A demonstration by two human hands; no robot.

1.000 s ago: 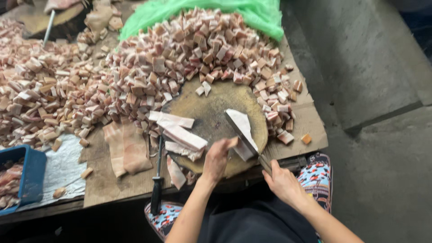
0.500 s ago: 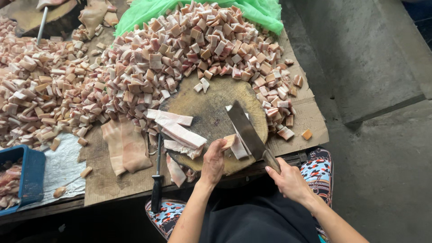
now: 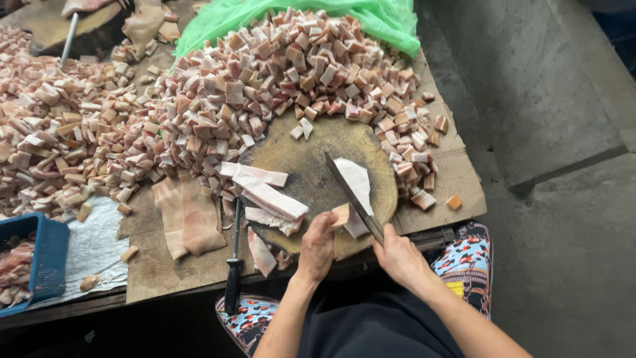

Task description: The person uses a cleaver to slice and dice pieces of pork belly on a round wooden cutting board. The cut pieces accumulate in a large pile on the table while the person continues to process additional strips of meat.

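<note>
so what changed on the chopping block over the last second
The cleaver in the right hand swung from lying flat on the meat strip to edge-down across it. The left hand stayed by the cut end. The round block, cube pile and spare knife kept still.
</note>
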